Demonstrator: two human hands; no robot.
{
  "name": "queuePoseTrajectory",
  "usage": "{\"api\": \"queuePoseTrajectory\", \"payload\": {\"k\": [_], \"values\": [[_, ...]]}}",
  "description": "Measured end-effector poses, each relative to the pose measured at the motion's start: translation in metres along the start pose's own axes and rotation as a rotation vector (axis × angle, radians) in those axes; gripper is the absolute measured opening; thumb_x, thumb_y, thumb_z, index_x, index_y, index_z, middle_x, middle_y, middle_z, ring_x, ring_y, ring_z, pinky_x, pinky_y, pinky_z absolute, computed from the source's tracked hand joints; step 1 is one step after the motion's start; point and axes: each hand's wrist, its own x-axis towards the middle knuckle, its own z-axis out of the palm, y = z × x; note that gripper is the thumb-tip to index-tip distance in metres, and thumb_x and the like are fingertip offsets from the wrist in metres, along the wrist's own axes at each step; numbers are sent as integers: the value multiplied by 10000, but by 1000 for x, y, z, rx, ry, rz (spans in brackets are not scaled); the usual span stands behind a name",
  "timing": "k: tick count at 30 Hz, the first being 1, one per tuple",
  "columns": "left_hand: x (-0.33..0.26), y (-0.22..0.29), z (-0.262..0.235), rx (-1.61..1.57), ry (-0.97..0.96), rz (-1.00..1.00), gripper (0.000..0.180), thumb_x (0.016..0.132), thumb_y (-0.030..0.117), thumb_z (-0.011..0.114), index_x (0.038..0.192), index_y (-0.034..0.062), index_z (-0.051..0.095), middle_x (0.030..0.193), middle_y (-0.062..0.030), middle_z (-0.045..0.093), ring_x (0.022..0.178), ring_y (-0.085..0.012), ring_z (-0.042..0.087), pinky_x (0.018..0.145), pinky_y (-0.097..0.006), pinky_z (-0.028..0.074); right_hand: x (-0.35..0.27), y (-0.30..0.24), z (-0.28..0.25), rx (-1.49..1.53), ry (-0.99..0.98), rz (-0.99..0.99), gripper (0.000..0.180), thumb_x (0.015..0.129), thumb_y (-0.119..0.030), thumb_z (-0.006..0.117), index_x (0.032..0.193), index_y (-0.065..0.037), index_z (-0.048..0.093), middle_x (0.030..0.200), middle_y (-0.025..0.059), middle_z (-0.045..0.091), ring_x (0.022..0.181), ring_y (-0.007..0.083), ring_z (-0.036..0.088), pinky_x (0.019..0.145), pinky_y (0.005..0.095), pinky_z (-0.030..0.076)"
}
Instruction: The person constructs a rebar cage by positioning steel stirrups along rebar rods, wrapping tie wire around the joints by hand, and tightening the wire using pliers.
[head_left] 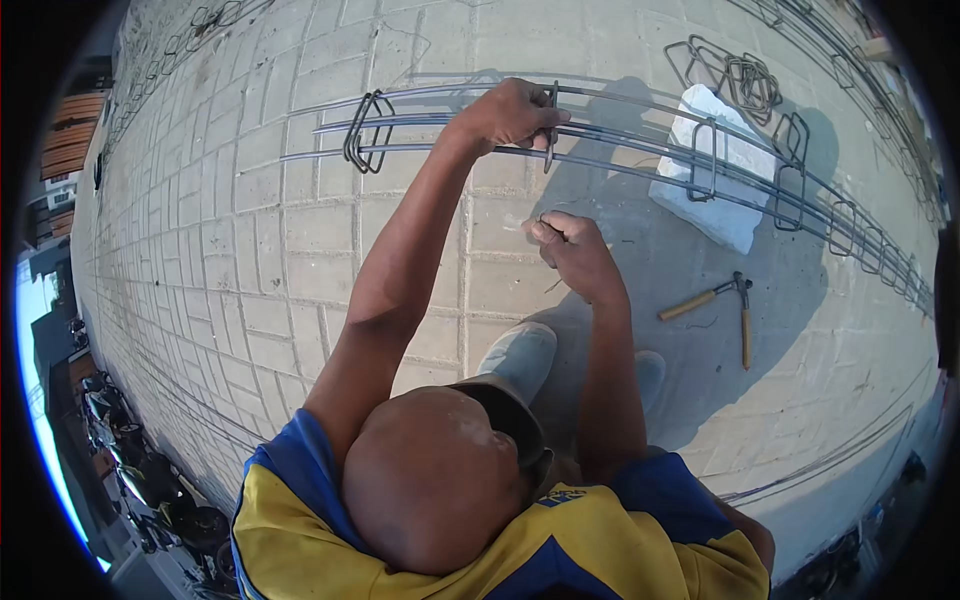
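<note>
My left hand [508, 115] reaches over a bundle of long steel bars [630, 136], its fingers closed at an upright stirrup [553, 150] that loops around the bars. Closer to my body, my right hand [578, 258] is raised over the paving, apart from the bars. Its fingers are pinched together, and a thin piece of tie wire [553, 286] pokes out below them. Several stirrups [368, 132] hang bunched near the bars' left end. Further stirrups [704, 160] are spaced along the bars to the right.
A whitish block [715, 215] lies under the bars at right. Pincers [740, 284] with spread handles rest on the paving [280, 240] nearer me. Behind the block is a heap of loose stirrups [750, 82]. More bar cages [845, 70] run along the far right. Motorcycles [150, 470] stand at lower left.
</note>
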Motion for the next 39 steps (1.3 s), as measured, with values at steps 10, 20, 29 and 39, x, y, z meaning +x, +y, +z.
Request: {"api": "queuePoseTrajectory", "payload": {"k": [10, 20, 29, 39], "values": [[-116, 3, 55, 327, 314, 603, 372, 827, 319, 767, 1097, 80, 681, 1004, -119, 646, 869, -314, 663, 757, -425, 527, -4, -15, 7, -609, 371, -204, 143, 915, -98, 565, 868, -3, 661, 715, 141, 618, 642, 303, 584, 611, 416, 444], [-108, -3, 62, -57, 470, 507, 221, 865, 177, 755, 972, 1, 675, 882, -68, 672, 732, -160, 651, 642, -316, 529, -3, -37, 14, -749, 523, -100, 165, 911, -143, 589, 987, -56, 706, 791, 191, 683, 731, 389, 662, 648, 485, 492], [-104, -13, 51, -373, 529, 266, 175, 968, 156, 638, 983, -17, 618, 869, -65, 639, 746, -105, 596, 642, -263, 500, -5, -30, 44, 116, 418, -195, 270, 994, -138, 532, 1146, 54, 647, 631, -25, 479, 548, 57, 401, 484, 257, 314], [-95, -22, 53, -832, 520, 324, 91, 977, 122, 611, 973, 32, 621, 974, -68, 638, 685, -83, 510, 637, -233, 450, -6, -24, 38, 779, 74, -66, 388, 984, -100, 476, 1301, 119, 516, 625, -18, 445, 504, 52, 348, 461, 223, 284]]}}
